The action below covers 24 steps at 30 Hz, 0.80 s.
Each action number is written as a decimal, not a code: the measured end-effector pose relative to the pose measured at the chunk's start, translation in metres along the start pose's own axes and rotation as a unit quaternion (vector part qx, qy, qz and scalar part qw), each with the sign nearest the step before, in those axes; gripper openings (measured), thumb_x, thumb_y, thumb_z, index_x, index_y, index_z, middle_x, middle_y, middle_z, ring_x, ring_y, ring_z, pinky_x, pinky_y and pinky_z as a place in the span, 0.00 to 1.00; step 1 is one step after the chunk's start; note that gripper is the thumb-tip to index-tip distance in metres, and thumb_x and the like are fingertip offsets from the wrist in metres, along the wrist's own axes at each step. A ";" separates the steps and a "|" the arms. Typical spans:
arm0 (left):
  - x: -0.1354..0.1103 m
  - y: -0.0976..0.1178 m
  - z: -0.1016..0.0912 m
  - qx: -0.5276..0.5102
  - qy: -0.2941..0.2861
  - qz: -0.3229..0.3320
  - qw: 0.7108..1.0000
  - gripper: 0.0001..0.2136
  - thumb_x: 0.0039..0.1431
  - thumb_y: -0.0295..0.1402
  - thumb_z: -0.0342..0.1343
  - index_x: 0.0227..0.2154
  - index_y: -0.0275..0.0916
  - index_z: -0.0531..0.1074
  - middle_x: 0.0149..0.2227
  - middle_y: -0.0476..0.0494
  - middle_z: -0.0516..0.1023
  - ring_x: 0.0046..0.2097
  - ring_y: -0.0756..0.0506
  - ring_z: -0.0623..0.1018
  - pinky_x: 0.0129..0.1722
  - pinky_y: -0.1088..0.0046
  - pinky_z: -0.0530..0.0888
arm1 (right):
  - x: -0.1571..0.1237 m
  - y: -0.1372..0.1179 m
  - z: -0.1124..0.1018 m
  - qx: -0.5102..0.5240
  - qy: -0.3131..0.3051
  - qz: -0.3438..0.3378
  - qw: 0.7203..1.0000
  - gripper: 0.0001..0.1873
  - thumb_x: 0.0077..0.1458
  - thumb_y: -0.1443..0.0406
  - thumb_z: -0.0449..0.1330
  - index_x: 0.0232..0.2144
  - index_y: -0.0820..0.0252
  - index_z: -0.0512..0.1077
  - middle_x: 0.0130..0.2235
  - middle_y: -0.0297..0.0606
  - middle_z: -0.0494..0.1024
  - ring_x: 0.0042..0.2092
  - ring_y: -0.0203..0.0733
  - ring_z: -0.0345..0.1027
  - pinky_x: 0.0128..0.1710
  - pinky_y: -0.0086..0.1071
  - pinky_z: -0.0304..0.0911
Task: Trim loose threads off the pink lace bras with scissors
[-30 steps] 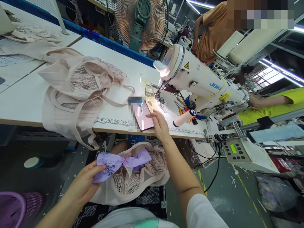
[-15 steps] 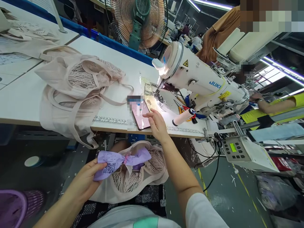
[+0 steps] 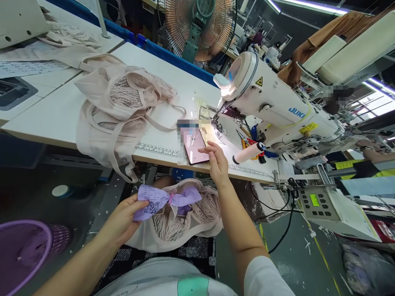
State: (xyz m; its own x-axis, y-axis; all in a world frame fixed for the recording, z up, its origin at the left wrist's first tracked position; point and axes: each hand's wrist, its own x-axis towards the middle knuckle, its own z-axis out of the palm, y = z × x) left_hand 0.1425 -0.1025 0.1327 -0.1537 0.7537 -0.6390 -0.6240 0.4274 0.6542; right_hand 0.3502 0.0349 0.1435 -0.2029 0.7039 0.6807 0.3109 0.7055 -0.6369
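My left hand [image 3: 125,220] grips one end of a purple paper tag [image 3: 163,200] with a QR code, tied around a bundle of beige lace garments [image 3: 175,224] in my lap. My right hand [image 3: 217,161] rests on the white table's [image 3: 55,119] front edge, fingers stretched out and touching a pink phone [image 3: 195,149] that lies flat there. Just behind the phone stands a white JUKI sewing machine [image 3: 271,107] with its lamp lit over the needle.
A pile of beige lace garments [image 3: 120,111] hangs over the table's front edge at left. A fan [image 3: 200,28] stands behind. A purple basket [image 3: 21,255] is on the floor at left. A control box [image 3: 327,207] and cables hang at right. Other people sit farther right.
The view has shifted, so everything sits a little further right. My right hand stays at the phone and my left keeps hold of the purple tag.
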 end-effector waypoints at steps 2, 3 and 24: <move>0.002 -0.001 -0.002 -0.002 -0.001 -0.001 1.000 0.12 0.28 0.20 0.62 0.23 0.33 0.75 0.24 0.43 0.80 0.25 0.48 0.77 0.26 0.78 0.73 | 0.000 0.001 0.000 0.004 0.003 0.001 1.000 0.12 0.59 0.64 0.44 0.38 0.56 0.66 0.38 0.37 0.77 0.54 0.40 0.58 0.53 0.42 0.56; 0.003 -0.002 -0.002 -0.001 -0.001 0.000 1.000 0.13 0.28 0.21 0.62 0.24 0.34 0.75 0.25 0.43 0.80 0.25 0.48 0.77 0.26 0.78 0.73 | 0.000 0.001 0.000 0.006 0.003 0.003 1.000 0.12 0.60 0.64 0.44 0.38 0.56 0.67 0.38 0.37 0.77 0.54 0.40 0.58 0.53 0.42 0.56; 0.003 -0.006 0.000 0.003 -0.023 0.013 1.000 0.11 0.31 0.20 0.60 0.25 0.31 0.75 0.24 0.42 0.80 0.28 0.46 0.78 0.30 0.75 0.73 | 0.000 0.002 -0.005 -0.036 -0.068 -0.025 0.997 0.14 0.59 0.62 0.44 0.35 0.56 0.70 0.39 0.38 0.76 0.54 0.43 0.59 0.53 0.43 0.55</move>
State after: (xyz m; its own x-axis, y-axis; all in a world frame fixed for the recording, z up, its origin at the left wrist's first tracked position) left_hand 0.1458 -0.1025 0.1271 -0.1345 0.7871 -0.6020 -0.6162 0.4093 0.6729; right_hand 0.3554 0.0363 0.1440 -0.3426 0.6762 0.6522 0.3628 0.7356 -0.5721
